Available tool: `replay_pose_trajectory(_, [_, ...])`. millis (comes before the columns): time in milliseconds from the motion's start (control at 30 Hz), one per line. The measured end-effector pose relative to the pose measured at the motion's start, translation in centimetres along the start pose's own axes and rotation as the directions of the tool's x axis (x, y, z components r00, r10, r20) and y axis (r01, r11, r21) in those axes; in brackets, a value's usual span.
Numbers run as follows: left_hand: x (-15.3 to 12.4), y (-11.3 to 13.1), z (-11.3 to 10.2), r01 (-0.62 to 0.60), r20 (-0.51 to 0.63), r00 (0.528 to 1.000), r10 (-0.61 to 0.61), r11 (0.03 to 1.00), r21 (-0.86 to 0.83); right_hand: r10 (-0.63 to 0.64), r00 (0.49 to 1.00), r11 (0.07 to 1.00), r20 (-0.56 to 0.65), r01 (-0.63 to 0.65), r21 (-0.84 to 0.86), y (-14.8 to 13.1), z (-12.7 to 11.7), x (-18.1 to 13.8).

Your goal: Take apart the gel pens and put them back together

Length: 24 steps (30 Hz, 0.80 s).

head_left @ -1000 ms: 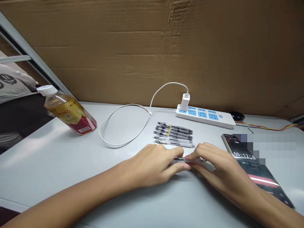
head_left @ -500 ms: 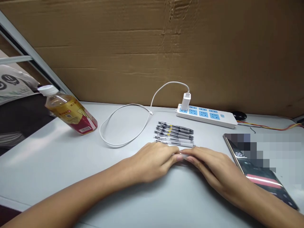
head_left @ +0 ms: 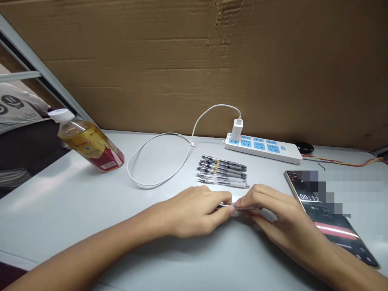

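Observation:
My left hand (head_left: 200,212) pinches a pen (head_left: 244,208) between thumb and curled fingers, low over the table. Part of its dark length shows inside that grip, and a clear section runs across to the right. My right hand (head_left: 274,208) is closed on the right part of the same pen, fingers on top and thumb below. The fingers cover much of it, so I cannot tell whether it is in one piece. Just beyond my hands lies a stack of several clear pens (head_left: 223,171), side by side.
A white power strip (head_left: 263,148) with a plugged-in charger (head_left: 237,130) sits at the back. Its white cable (head_left: 145,186) loops leftward. A tilted-looking drink bottle (head_left: 93,145) stands left. A phone (head_left: 327,218) lies right. Cardboard (head_left: 151,60) walls the back; a person's shirt (head_left: 18,105) shows far left.
Both hands have shifted slightly toward me. My right hand's fingers have lifted and curled more, so more of the pen shows between the hands.

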<state>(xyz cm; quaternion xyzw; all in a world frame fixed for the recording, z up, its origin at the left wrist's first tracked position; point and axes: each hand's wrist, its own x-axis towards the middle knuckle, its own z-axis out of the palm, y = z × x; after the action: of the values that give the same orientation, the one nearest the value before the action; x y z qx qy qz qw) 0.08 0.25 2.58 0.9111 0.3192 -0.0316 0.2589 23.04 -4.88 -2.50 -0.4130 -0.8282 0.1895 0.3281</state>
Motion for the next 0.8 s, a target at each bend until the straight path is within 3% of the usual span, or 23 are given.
replay_pose_trajectory(167, [0.4,-0.3,0.5,0.003,-0.092,0.995,0.025,0.956,0.292,0.226,0.968,0.958,0.107,-0.241,0.154,-0.2,0.1,0.5])
replay_pose_trajectory(267, [0.5,-0.6,0.9,-0.042,-0.089,0.993,0.081,0.926,0.375,0.272,0.942,0.928,0.196,-0.311,0.207,-0.3,-0.1,0.8])
replay_pose_trajectory(400, [0.5,-0.7,1.2,-0.057,-0.075,0.993,0.093,0.924,0.379,0.268,0.935,0.916,0.234,-0.322,0.238,-0.2,-0.1,0.9])
replay_pose_trajectory(533, [0.3,-0.4,0.9,-0.044,-0.037,0.997,0.062,0.932,0.359,0.279,0.952,0.929,0.126,-0.301,0.216,-0.1,0.4,0.4])
replay_pose_trajectory(667, [0.2,0.0,0.4,-0.046,0.021,0.999,0.042,0.955,0.293,0.197,0.980,0.963,0.016,-0.197,0.187,-0.1,0.5,0.0])
replay_pose_trajectory(733, [0.2,0.0,0.4,-0.059,0.027,0.998,0.053,0.961,0.269,0.180,0.984,0.965,0.001,-0.177,0.192,-0.4,0.3,0.1])
replay_pose_trajectory(800, [0.3,-0.2,0.7,-0.071,-0.009,0.997,0.077,0.956,0.284,0.233,0.972,0.949,0.039,-0.236,0.209,-0.8,0.0,0.3])
